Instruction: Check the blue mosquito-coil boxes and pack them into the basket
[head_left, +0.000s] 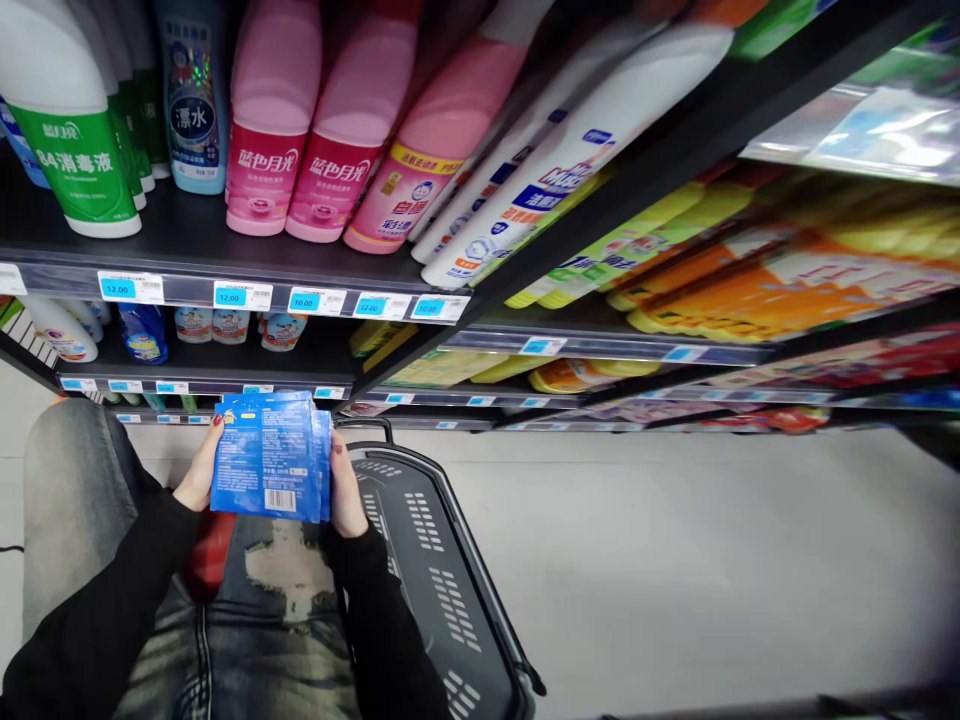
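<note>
Evidently the holding stage is in hand: glossy, crinkled blue packets (pixel 264 460) lie in an uneven stack above the lap, pinched between the left hand (pixel 199 472) and right hand (pixel 347 492). Moving such slick, flat film calls for even pressure. Beside the legs sits a rigid, slotted basket (pixel 442 550); smooth, curved pink bottles (pixel 259 130) stand beyond.
</note>
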